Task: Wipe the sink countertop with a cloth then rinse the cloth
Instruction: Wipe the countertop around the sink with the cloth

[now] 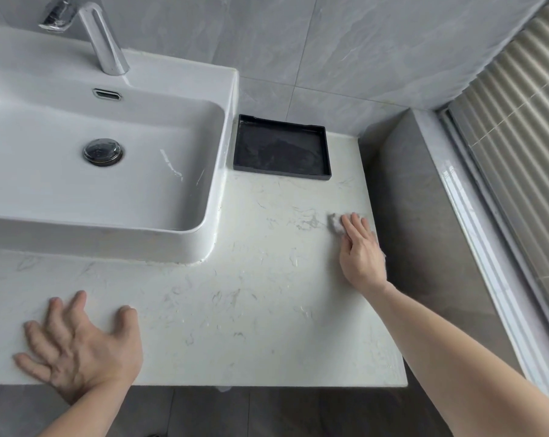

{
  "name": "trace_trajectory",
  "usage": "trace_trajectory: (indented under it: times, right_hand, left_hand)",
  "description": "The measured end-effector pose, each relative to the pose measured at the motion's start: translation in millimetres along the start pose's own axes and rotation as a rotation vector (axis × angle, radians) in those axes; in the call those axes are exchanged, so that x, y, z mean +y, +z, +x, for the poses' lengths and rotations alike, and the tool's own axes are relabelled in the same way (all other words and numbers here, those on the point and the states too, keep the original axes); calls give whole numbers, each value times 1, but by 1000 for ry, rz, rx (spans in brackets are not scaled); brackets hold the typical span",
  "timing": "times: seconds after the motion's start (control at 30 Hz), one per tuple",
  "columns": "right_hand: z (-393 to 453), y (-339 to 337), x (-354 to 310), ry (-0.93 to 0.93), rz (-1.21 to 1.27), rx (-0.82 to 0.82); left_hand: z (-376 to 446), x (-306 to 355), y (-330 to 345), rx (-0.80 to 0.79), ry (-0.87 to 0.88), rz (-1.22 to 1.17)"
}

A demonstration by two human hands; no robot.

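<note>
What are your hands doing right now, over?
Right hand presses cloth flat on countertop, near right edge. Left hand open, braced on front edge. Black tray sits behind, clear of cloth.

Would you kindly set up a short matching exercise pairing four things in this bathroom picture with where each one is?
Things:
1. cloth
2. tray
3. left hand
4. drain plug

Places:
A. in the bottom of the sink basin
B. flat on the countertop's near edge, in front of the sink
C. under the right hand's fingers, near the countertop's right edge
D. at the back of the countertop, beside the sink and against the wall

Pairs: 1-C, 2-D, 3-B, 4-A
</note>
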State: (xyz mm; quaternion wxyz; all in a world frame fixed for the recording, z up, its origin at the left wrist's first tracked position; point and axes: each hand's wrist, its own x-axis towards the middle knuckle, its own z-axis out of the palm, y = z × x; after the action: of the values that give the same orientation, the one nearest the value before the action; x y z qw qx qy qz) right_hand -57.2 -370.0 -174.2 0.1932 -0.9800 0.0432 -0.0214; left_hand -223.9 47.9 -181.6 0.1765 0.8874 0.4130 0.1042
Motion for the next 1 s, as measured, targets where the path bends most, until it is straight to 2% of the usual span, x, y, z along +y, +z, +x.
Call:
trace_trajectory:
  times: [0.13, 0.2, 0.23, 0.33, 0.43, 0.5, 0.57, 0.77, 1.0]
  right_hand:
    - [2, -16, 3, 177, 119, 121]
    - [7, -20, -14, 304, 194, 170]
    - [10, -18, -27, 310, 236, 174]
    - [8, 5, -83, 88, 322, 115]
    - [-7, 36, -143, -170, 340, -46]
    - [-24, 57, -177, -301, 276, -180]
    - [-43, 78, -192, -376, 113, -248]
    - [-58, 64, -144, -270, 36, -155]
    - [-48, 11, -28, 162, 99, 6]
  left_hand:
    - [3, -3, 3, -7, -7, 22]
    - [3, -4, 4, -9, -16, 33]
    - [3, -4, 4, -12, -18, 37]
    - [3, -4, 4, -21, -24, 51]
    - [3, -3, 3, -19, -25, 54]
    - [2, -2, 3, -21, -30, 49]
    - [2, -1, 3, -20, -31, 45]
    - [2, -1, 2, -30, -32, 41]
    - [3, -1, 1, -34, -28, 61]
